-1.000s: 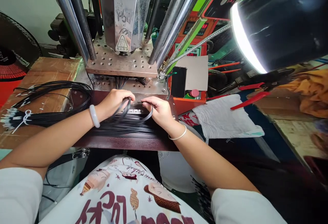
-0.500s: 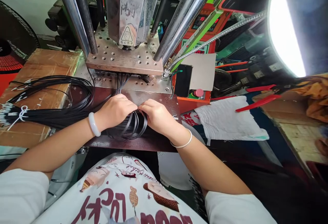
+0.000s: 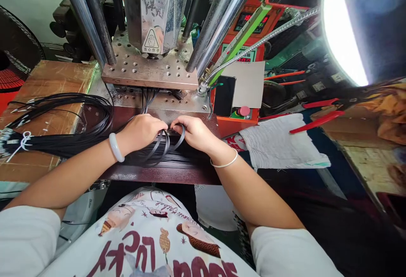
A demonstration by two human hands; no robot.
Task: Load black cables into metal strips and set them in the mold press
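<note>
My left hand (image 3: 141,130) is closed at the front of the press, its fingers pinching thin black cables (image 3: 161,146) that loop down below it. Just right of it, my right hand (image 3: 191,132) pinches a looped cable end (image 3: 181,138) between thumb and fingers. A small gap separates the two hands. Behind the left hand, several thin cables (image 3: 147,99) run in under the press's upper plate (image 3: 149,78). A long bundle of black cables (image 3: 63,145), bound by a white tie (image 3: 26,141), stretches leftward. What the fingertips touch is partly hidden.
Steel press columns (image 3: 212,23) rise behind my hands. A cardboard box (image 3: 60,78) stands left. At right are a phone (image 3: 225,96), a red button (image 3: 244,111), a white cloth (image 3: 282,141), red-handled pliers (image 3: 317,122) and a bright lamp (image 3: 342,31).
My hands have drawn slightly apart. Fewer cable loops hang between them now, and a single loop shows at my right fingers. The whole view has shifted slightly.
</note>
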